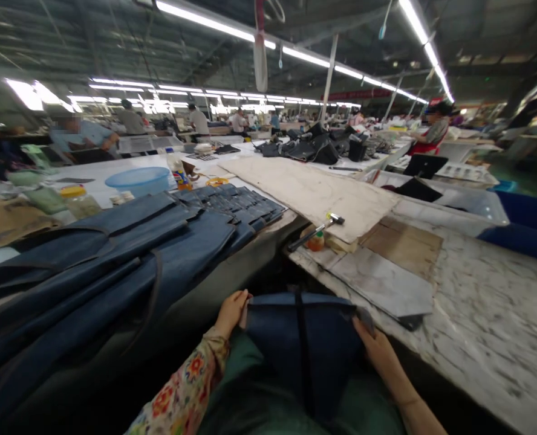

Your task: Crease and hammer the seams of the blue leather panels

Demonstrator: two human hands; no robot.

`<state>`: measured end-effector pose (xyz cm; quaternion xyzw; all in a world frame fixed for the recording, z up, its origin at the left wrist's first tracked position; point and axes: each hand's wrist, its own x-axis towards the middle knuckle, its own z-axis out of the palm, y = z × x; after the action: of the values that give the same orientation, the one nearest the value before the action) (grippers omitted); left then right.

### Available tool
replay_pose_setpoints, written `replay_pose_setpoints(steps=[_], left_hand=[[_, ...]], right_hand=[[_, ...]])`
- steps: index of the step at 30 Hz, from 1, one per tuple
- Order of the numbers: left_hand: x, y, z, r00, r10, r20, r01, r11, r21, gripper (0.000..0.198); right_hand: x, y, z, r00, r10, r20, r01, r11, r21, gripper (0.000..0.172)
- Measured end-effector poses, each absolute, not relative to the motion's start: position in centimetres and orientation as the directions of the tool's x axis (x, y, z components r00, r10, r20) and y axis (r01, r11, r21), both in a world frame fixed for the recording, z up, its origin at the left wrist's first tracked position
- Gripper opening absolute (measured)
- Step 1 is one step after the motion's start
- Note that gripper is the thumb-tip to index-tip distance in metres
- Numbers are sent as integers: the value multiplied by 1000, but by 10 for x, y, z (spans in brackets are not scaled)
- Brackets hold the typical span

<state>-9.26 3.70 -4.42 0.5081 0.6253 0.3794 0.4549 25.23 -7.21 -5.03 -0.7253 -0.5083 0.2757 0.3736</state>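
Observation:
A dark blue fabric piece (305, 344) with a black strap down its middle lies on my lap, below the table edge. My left hand (232, 311) grips its upper left corner, fingers closed on the edge. My right hand (372, 347) holds its upper right corner, thumb on top. A floral sleeve covers my left arm.
Long dark blue fabric pieces (114, 260) are stacked on the table at left, with smaller ones (236, 205) behind. A hammer (316, 231) lies by a beige board (314, 190). A marble slab (490, 314) spreads at right. A blue basin (138, 180), bottles and other workers are farther back.

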Motion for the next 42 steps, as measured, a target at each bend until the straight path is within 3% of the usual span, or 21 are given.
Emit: replay_pose_setpoints(steps=[2, 5, 12, 17, 27, 31, 34, 38, 42], left_hand=[[-91, 39, -46, -56, 980, -193, 308, 201, 930, 51], [-89, 43, -48, -45, 980, -196, 333, 199, 922, 55], [-88, 40, -44, -76, 993, -93, 435, 117, 893, 57], [-81, 29, -33, -54, 998, 16, 503, 13, 864, 48], [-72, 32, -38, -156, 984, 85, 538, 12, 843, 46], [-78, 38, -41, -153, 984, 87, 541, 10, 841, 46], [-80, 38, -31, -53, 979, 195, 627, -119, 769, 43], [-55, 22, 3, 204, 882, 424, 711, -431, 556, 33], [2, -8, 26, 485, 772, 412, 623, -635, 456, 26]], right_hand=[[252, -82, -44, 360, 931, -64, 519, -256, -815, 51], [252, -97, -34, 284, 959, 3, 603, -177, -778, 47], [247, -105, -21, 194, 957, 216, 874, -69, -481, 40], [251, -104, -22, 177, 941, 289, 919, -53, -390, 39], [246, -108, -15, 153, 959, 239, 913, -45, -405, 35], [243, -115, -20, 151, 957, 249, 880, -16, -474, 32], [244, -123, -30, 157, 959, 237, 820, 7, -573, 34], [239, -132, -39, 187, 961, 204, 763, -11, -647, 42], [232, -134, -36, 194, 960, 201, 751, -13, -660, 44]])
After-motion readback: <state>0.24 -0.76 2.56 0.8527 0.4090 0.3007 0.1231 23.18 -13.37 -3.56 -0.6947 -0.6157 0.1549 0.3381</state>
